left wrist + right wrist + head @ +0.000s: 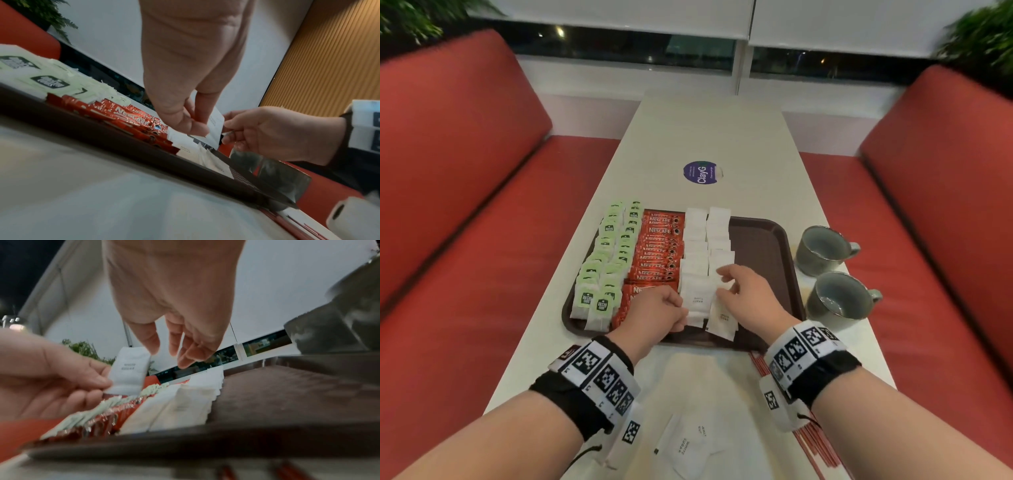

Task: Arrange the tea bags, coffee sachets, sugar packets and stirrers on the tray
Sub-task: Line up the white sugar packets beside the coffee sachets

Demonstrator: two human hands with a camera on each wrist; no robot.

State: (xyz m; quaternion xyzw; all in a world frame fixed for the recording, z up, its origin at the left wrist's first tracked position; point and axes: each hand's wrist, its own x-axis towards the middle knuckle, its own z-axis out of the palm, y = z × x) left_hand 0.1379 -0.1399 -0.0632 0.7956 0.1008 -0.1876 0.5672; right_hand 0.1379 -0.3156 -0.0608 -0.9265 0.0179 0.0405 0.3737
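Observation:
On the brown tray point(760, 253) lie rows of green tea bags point(606, 260), red coffee sachets point(657, 253) and white sugar packets point(705, 240). Over the tray's near edge my left hand point(683, 310) pinches one white sugar packet point(698, 301), which stands upright in the right wrist view point(129, 371). My right hand point(726, 281) hovers just right of it with loose, spread fingers, and its thumb point(148, 344) touches the packet's top corner. Loose sugar packets point(688, 445) and red stirrers point(815, 442) lie on the table in front of the tray.
Two grey mugs point(822, 250) point(839, 301) stand on the table right of the tray. A round purple sticker point(700, 173) lies beyond the tray. Red benches flank the narrow white table point(688, 130). The tray's right part is bare.

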